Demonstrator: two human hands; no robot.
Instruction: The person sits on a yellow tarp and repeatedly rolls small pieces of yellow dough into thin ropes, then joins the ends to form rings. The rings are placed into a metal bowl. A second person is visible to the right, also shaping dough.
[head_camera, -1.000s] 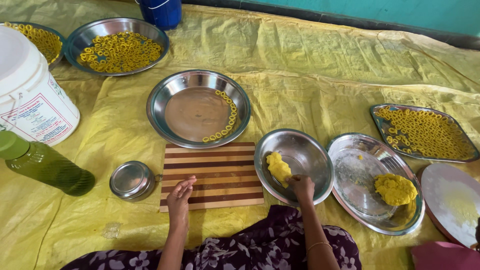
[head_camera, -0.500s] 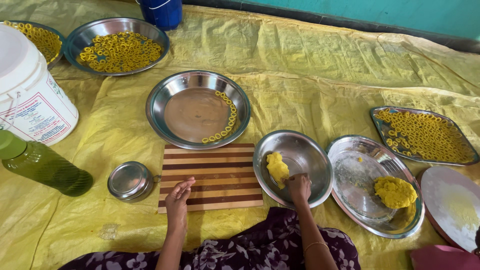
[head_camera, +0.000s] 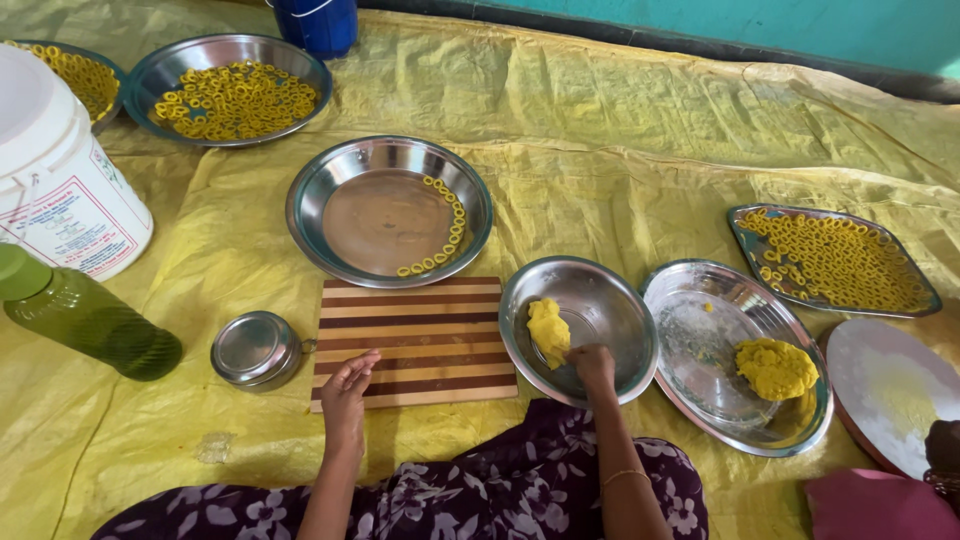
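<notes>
Lower centre: our right hand (head_camera: 592, 364) reaches into the steel bowl (head_camera: 600, 290), fingers curled together, dough lump (head_camera: 547, 331) just left; left hand (head_camera: 346, 392) lies flat, fingers together, on the striped board (head_camera: 420, 330).

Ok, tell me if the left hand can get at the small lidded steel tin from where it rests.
Probably yes. The left hand rests on the striped board's near left corner, and the small steel tin sits just left of that board with nothing between them.
</notes>
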